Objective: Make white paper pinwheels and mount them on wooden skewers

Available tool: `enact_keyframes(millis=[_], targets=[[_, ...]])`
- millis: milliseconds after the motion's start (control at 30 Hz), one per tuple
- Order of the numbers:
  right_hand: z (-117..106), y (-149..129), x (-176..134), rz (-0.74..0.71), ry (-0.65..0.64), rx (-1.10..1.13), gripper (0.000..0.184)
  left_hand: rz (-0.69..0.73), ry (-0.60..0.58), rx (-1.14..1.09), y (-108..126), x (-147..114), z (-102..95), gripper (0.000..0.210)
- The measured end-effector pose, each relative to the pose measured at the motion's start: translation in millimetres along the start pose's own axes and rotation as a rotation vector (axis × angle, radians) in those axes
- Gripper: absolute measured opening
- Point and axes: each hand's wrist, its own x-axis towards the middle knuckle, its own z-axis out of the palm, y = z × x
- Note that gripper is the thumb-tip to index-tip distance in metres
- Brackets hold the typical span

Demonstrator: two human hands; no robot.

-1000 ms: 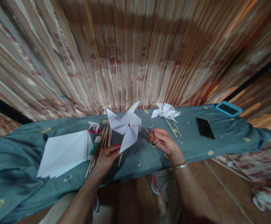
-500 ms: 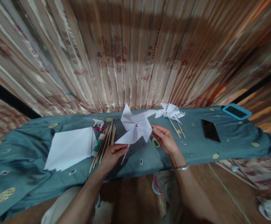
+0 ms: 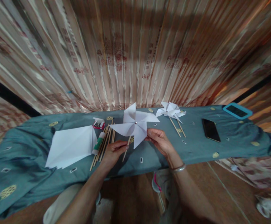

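A white paper pinwheel (image 3: pixel 129 128) with a shiny pin at its centre is held up over the middle of the table. Its thin wooden stick (image 3: pixel 125 154) is pinched between the thumb and fingers of my left hand (image 3: pixel 113 152). On the other side, my right hand (image 3: pixel 160 140) has its fingertips closed at the edge of the lower right blade; part of the grip is hidden. Beyond my right hand lie white pinwheels (image 3: pixel 169 110) on sticks.
Left on the green cloth-covered table (image 3: pixel 32 130) lies a stack of white paper (image 3: pixel 70 144). Beside it are a glue stick (image 3: pixel 98 143), several wooden sticks (image 3: pixel 105 143) and a small red box of pins (image 3: pixel 98 123). A phone (image 3: pixel 210 130) and a blue-framed device (image 3: pixel 237 111) lie right.
The pinwheel's blades have turned clockwise on the stick. My right hand has shifted slightly left and down along with the blade edge, while my left hand keeps its hold.
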Motion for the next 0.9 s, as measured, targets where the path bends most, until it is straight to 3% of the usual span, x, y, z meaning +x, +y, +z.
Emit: enact_keyframes(millis=[300, 567, 667, 767, 900], targets=[[18, 7, -1, 0.028, -0.125, -0.031, 0.03, 0.025, -0.052, -0.094, -13, 3, 2.9, 0.024], [41, 24, -3, 0.048, -0.154, 0.046, 0.031, -0.014, -0.043, -0.111, 3, 0, 5.8, 0.025], [43, 28, -5, 0.032, -0.189, -0.016, 0.031, -0.018, -0.048, -0.137, 5, 0, 4.9, 0.026], [38, 32, -7, 0.018, -0.214, -0.134, 0.028, -0.023, 0.02, -0.188, 3, 2, 4.4, 0.029], [30, 41, -13, -0.103, -0.063, -0.392, 0.026, -0.077, 0.087, -0.368, 4, 3, 6.6, 0.036]])
